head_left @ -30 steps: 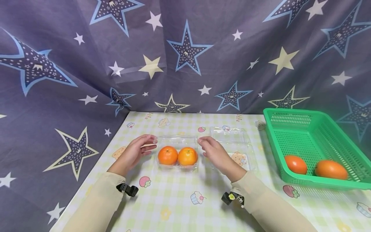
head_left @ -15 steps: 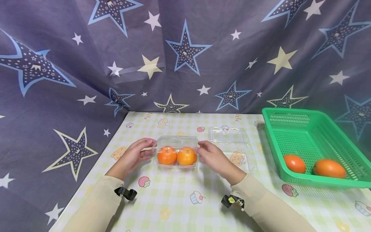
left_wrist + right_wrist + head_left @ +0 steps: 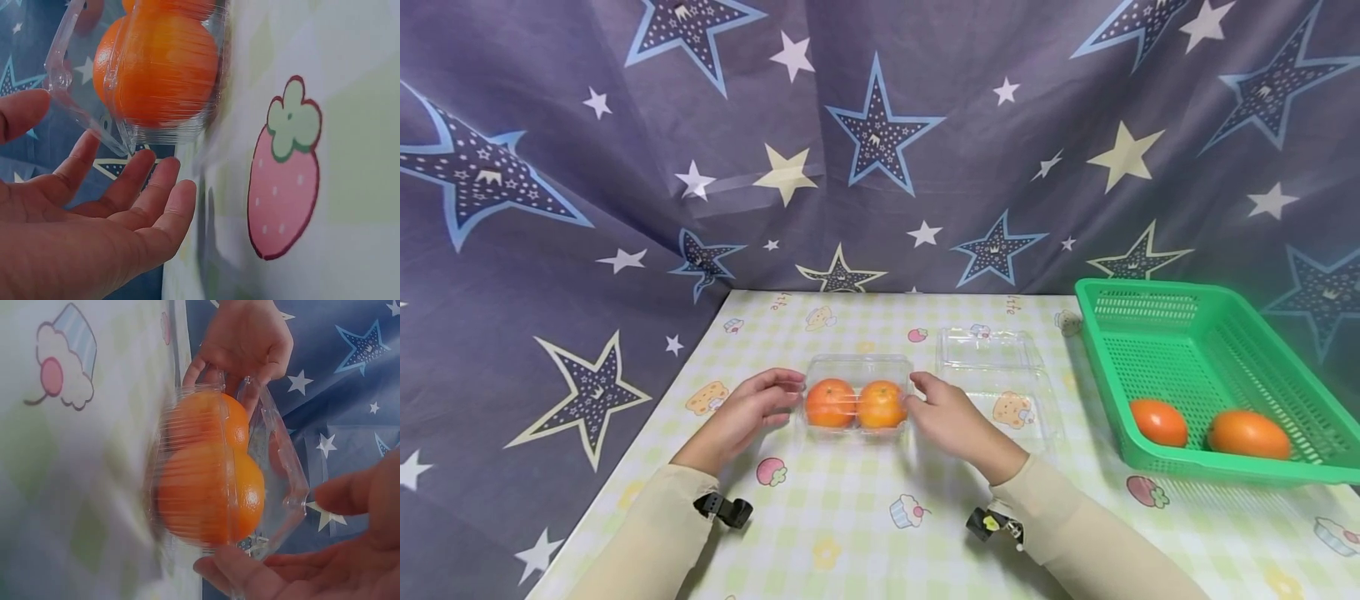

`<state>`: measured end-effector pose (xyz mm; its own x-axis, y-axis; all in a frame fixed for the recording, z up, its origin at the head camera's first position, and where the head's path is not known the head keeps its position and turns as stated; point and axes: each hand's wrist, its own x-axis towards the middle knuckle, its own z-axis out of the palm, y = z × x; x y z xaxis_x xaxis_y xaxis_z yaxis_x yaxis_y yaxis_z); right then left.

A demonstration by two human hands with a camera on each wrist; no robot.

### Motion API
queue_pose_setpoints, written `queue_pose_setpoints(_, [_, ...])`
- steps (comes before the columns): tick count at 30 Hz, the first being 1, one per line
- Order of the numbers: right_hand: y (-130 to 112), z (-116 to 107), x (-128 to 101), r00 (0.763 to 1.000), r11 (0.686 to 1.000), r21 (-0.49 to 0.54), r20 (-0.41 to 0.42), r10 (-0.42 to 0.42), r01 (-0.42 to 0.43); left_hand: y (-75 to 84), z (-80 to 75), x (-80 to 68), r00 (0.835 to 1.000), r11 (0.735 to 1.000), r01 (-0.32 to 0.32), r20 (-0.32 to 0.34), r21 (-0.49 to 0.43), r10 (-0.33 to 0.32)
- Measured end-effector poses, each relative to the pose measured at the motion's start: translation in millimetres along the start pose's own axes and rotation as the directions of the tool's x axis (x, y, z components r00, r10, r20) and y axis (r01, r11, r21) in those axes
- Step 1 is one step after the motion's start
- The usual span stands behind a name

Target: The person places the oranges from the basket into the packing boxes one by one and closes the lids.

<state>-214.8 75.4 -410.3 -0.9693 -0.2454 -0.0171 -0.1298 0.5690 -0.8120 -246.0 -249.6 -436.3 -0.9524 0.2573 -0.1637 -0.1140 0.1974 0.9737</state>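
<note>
A clear plastic clamshell box (image 3: 857,363) stands on the table with two oranges (image 3: 831,403) side by side in its base. Its lid (image 3: 284,456) is tilted partway over the fruit. On the box's left side is my left hand (image 3: 752,412), its fingers loosely spread and its thumb by the lid edge in the left wrist view. My right hand (image 3: 947,417) is at the opposite side, thumb at the lid's edge and fingers along the base in the right wrist view. Neither hand curls round the box.
A second clear clamshell box (image 3: 992,367) lies unfolded just right of my right hand. Farther right, a green plastic basket (image 3: 1157,329) has two orange fruits (image 3: 1247,434) at its near end. A checked cloth (image 3: 820,517) covers the table, with a star-patterned curtain (image 3: 925,125) behind.
The lid of the box with the oranges has swung up from lying back and now leans forward over them. Both hands have shifted slightly toward me along its sides.
</note>
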Motion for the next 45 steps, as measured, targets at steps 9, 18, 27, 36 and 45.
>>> queue_pose_setpoints(9, [-2, 7, 1, 1.0, 0.989, -0.15, 0.024, -0.015, 0.019, -7.8, 3.0, -1.4, 1.0, 1.0, 0.006, -0.001, 0.02, -0.006])
queue_pose_setpoints(18, [-2, 11, -2, 0.998, 0.995, -0.096, 0.067, -0.003, 0.01, -13.5, 3.0, -2.2, 1.0, 1.0, 0.007, -0.012, 0.024, -0.007])
queue_pose_setpoints(27, [-4, 14, -7, 0.996, 0.994, -0.105, 0.088, 0.028, -0.018, -15.0, 2.9, -2.2, 1.0, 1.0, -0.007, 0.012, -0.029, 0.007])
queue_pose_setpoints(36, [0, 21, -7, 0.997, 0.991, -0.13, 0.075, 0.022, -0.012, -15.1, 3.6, -4.1, 0.998, 0.998, 0.053, 0.014, 0.044, -0.053])
queue_pose_setpoints(45, [5, 30, -8, 0.995, 0.972, -0.216, 0.058, -0.085, 0.095, -15.4, 5.0, -4.0, 0.989, 0.99, 0.144, 0.035, 0.015, -0.144])
